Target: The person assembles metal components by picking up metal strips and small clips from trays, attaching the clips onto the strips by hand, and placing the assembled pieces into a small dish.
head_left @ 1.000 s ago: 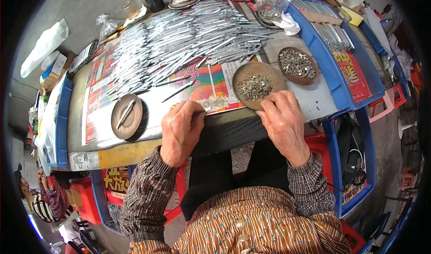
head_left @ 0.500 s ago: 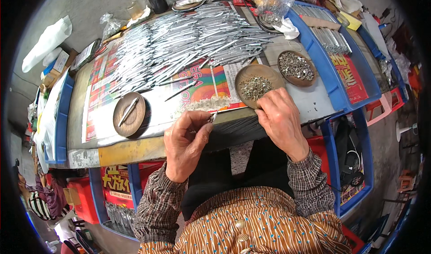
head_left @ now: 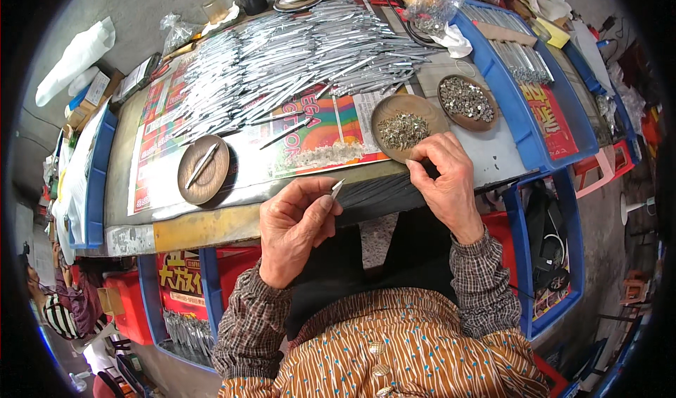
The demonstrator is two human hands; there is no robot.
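Left of pin dish (head_left: 398, 104), left hand (head_left: 290, 223) pinches metal tip (head_left: 338, 187), prob light, grab mid-length; right hand (head_left: 451, 180) half-curled, contents unclear.

The left hand (head_left: 292, 228) pinches a small pointy silver piece (head_left: 339, 186). The right hand (head_left: 451, 183) is by a brown dish (head_left: 403, 104) of tiny bits (head_left: 403, 130).

Left hand (head_left: 296, 223) farther back, metal tip (head_left: 338, 187) clearer
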